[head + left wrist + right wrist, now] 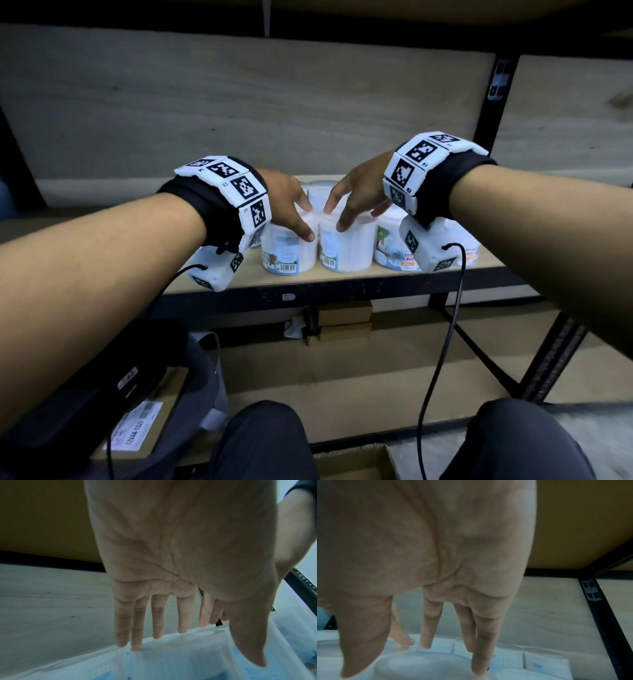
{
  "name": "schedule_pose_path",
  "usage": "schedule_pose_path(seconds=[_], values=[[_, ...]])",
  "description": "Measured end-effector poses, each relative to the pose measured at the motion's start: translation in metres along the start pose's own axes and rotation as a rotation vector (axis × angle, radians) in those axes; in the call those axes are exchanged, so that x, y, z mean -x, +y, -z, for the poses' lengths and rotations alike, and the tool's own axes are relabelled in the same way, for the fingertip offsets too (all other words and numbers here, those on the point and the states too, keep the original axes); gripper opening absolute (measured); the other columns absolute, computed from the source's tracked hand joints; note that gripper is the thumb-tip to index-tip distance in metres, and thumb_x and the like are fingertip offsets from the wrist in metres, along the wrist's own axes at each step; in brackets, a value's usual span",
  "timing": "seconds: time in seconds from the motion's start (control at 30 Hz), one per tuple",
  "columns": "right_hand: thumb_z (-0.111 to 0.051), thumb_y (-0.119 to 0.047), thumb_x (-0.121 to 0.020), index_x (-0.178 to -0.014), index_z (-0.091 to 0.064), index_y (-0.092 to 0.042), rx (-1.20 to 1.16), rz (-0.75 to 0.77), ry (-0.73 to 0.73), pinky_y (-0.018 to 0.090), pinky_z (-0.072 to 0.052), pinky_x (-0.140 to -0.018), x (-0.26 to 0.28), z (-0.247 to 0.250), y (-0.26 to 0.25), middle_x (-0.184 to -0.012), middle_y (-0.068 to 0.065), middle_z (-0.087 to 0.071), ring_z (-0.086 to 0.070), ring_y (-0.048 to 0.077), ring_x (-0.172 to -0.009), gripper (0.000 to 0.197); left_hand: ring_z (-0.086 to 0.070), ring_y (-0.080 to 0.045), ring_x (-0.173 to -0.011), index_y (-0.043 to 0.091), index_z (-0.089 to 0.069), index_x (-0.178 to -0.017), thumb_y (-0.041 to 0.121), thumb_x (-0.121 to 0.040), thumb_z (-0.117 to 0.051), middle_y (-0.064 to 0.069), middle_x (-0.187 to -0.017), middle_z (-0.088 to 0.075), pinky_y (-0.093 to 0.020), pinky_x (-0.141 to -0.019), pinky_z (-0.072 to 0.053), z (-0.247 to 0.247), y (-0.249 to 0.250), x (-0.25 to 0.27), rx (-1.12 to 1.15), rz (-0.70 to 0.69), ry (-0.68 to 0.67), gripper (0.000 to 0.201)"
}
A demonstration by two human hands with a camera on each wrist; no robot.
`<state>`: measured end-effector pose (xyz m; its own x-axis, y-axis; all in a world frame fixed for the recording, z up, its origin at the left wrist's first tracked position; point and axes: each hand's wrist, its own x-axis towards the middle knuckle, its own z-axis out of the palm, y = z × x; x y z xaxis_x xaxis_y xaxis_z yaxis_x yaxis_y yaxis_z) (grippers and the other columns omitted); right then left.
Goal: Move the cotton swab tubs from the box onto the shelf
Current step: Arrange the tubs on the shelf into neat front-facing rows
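Pale wood back panel, black metal upright, dim light.

My left hand rests with spread fingers on the lid of one cotton swab tub on the shelf, and my right hand rests likewise on the tub beside it. More tubs stand close around them, upright. A labelled cardboard box sits low on my left.

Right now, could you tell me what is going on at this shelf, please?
A person is stocking cotton swab tubs on the shelf. The left hand rests with straight fingers on one front tub, the right hand on the tub beside it. More tubs stand behind and to the right. Neither tub is lifted.
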<state>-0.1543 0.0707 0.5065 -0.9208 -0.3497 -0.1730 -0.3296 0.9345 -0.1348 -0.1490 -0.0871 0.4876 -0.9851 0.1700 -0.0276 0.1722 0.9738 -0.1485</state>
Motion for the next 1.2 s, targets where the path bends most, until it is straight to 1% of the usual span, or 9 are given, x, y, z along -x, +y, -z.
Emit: schedule_pose_path(seconds=[0.07, 0.17, 0.33, 0.5, 0.67, 0.8, 0.97, 1.1, 1.2], values=[[-0.074, -0.038, -0.085, -0.135, -0.056, -0.027, -0.055, -0.026, 0.008, 0.038, -0.052, -0.098, -0.006, 0.003, 0.001, -0.136, 0.003, -0.050, -0.053, 0.023, -0.120, 0.055, -0.034, -0.016, -0.141, 0.033, -0.038, -0.148, 0.065, -0.079, -0.063, 0.007, -0.153, -0.037, -0.031, -0.112, -0.026, 0.004, 0.000, 0.003, 0.017, 0.022, -0.019, 0.080], [-0.080, -0.052, -0.073, -0.134, -0.056, -0.018, -0.062, -0.089, 0.016, 0.042, -0.057, -0.089, -0.017, 0.005, -0.002, -0.130, 0.010, -0.056, -0.067, 0.030, -0.101, 0.074, -0.027, -0.015, -0.144, 0.036, -0.033, -0.150, 0.060, -0.081, -0.065, 0.008, -0.156, -0.030, -0.032, -0.115, -0.021, 0.015, 0.000, 0.005, 0.047, 0.019, -0.095, 0.079], [-0.087, -0.057, -0.052, -0.121, -0.064, -0.015, -0.011, -0.115, -0.009, 0.049, -0.059, -0.081, -0.032, 0.004, -0.004, -0.114, 0.013, -0.065, -0.070, 0.032, -0.096, 0.085, -0.040, -0.017, -0.135, 0.045, -0.039, -0.145, 0.037, -0.084, -0.071, 0.009, -0.152, -0.038, -0.036, -0.113, -0.034, 0.021, -0.005, 0.001, 0.126, 0.000, -0.256, 0.069], [-0.089, -0.040, -0.064, -0.124, -0.064, -0.016, -0.058, -0.099, -0.034, 0.046, -0.059, -0.084, -0.028, 0.002, -0.005, -0.121, 0.015, -0.062, -0.066, 0.032, -0.105, 0.070, -0.045, -0.013, -0.111, 0.038, -0.040, -0.146, 0.023, -0.088, -0.071, 0.011, -0.123, -0.048, -0.038, -0.108, -0.042, 0.023, -0.006, -0.004, 0.211, 0.001, -0.294, 0.067], [-0.079, -0.017, -0.081, -0.124, -0.064, -0.021, -0.096, -0.023, -0.070, 0.035, -0.056, -0.088, -0.022, 0.004, 0.005, -0.117, 0.006, -0.055, -0.056, 0.016, -0.091, 0.046, -0.043, -0.017, -0.120, 0.039, -0.045, -0.143, 0.022, -0.085, -0.074, 0.011, -0.120, -0.042, -0.040, -0.099, -0.050, 0.020, -0.007, -0.007, 0.275, 0.040, -0.286, 0.067], [-0.077, -0.014, -0.081, -0.121, -0.062, -0.028, -0.051, 0.035, -0.061, 0.032, -0.054, -0.092, -0.022, 0.003, 0.009, -0.121, 0.007, -0.057, -0.057, 0.022, -0.107, 0.046, -0.040, -0.023, -0.135, 0.036, -0.054, -0.137, 0.033, -0.078, -0.080, 0.007, -0.143, -0.044, -0.044, -0.089, -0.056, 0.017, -0.006, -0.004, 0.326, 0.089, -0.276, 0.065], [-0.076, -0.014, -0.073, -0.111, -0.061, -0.040, 0.029, 0.066, -0.090, 0.027, -0.053, -0.086, -0.021, 0.004, 0.010, -0.134, 0.003, -0.059, -0.061, 0.017, -0.103, 0.048, -0.059, -0.027, -0.111, 0.023, -0.070, -0.118, 0.073, -0.054, -0.076, 0.001, -0.133, -0.056, -0.039, -0.065, -0.062, 0.012, 0.001, -0.006, 0.261, 0.151, -0.225, 0.082], [-0.074, -0.020, -0.070, -0.110, -0.057, -0.047, 0.090, 0.059, -0.093, 0.029, -0.049, -0.095, -0.019, 0.005, 0.013, -0.138, -0.003, -0.056, -0.059, 0.018, -0.119, 0.051, -0.062, -0.022, -0.077, 0.018, -0.072, -0.113, 0.085, -0.058, -0.062, -0.010, -0.115, -0.064, -0.028, -0.057, -0.053, 0.008, 0.006, -0.011, 0.121, 0.164, -0.155, 0.087], [-0.077, -0.023, -0.078, -0.117, -0.059, -0.040, 0.022, 0.077, -0.086, 0.029, -0.051, -0.094, -0.020, 0.004, 0.015, -0.138, -0.003, -0.052, -0.056, 0.018, -0.115, 0.047, -0.062, -0.022, -0.085, 0.021, -0.064, -0.127, 0.086, -0.066, -0.052, -0.008, -0.126, -0.059, -0.028, -0.058, -0.050, 0.010, 0.008, -0.006, 0.072, 0.176, -0.172, 0.090]])
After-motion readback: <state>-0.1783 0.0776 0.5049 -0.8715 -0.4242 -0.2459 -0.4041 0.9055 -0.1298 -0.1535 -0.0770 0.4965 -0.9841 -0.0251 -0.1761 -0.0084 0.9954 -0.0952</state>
